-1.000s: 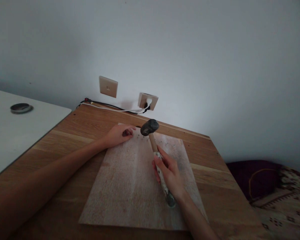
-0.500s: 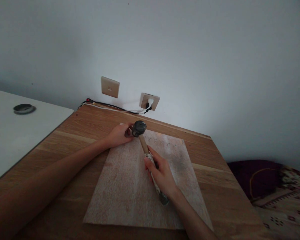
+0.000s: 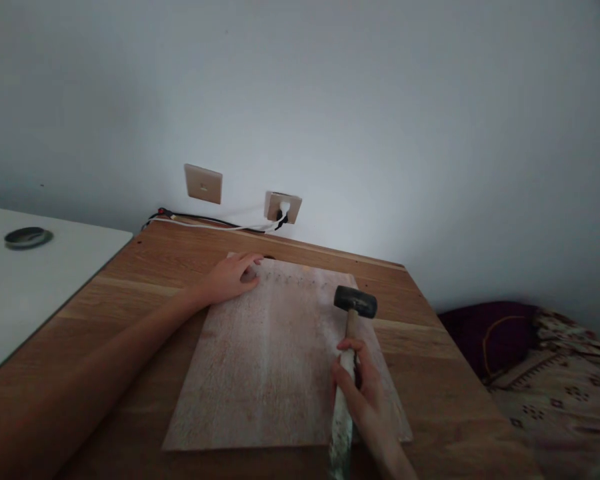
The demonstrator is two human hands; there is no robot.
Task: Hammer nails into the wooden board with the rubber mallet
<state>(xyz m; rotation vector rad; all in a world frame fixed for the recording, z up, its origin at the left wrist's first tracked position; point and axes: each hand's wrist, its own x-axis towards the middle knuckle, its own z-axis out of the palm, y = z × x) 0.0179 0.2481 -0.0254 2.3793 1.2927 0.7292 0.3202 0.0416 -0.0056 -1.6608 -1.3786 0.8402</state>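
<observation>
My right hand (image 3: 363,393) is wrapped round the pale, paint-worn handle of a mallet (image 3: 356,302) with a black double-faced head and a wooden neck. The mallet is raised above the right part of a flat wooden board (image 3: 260,373). At the board's far left corner lies my left hand (image 3: 230,277), thumb and forefinger apart, with nothing visible between them. A row of several small nails (image 3: 300,280) stands along the far edge of the board, just right of my left fingers. They are too small to make out in detail.
The board lies on a brown wooden table (image 3: 430,373) against a wall. Cables (image 3: 215,225) run along its back edge to a wall socket (image 3: 283,207). A white table (image 3: 40,293) with a round dark-rimmed object (image 3: 29,238) adjoins on the left. Patterned fabric (image 3: 555,393) lies at the right.
The mallet has moved right and nearer to me, away from my left hand, and its head has turned sideways. My left thumb and forefinger have parted. The view has shifted slightly.
</observation>
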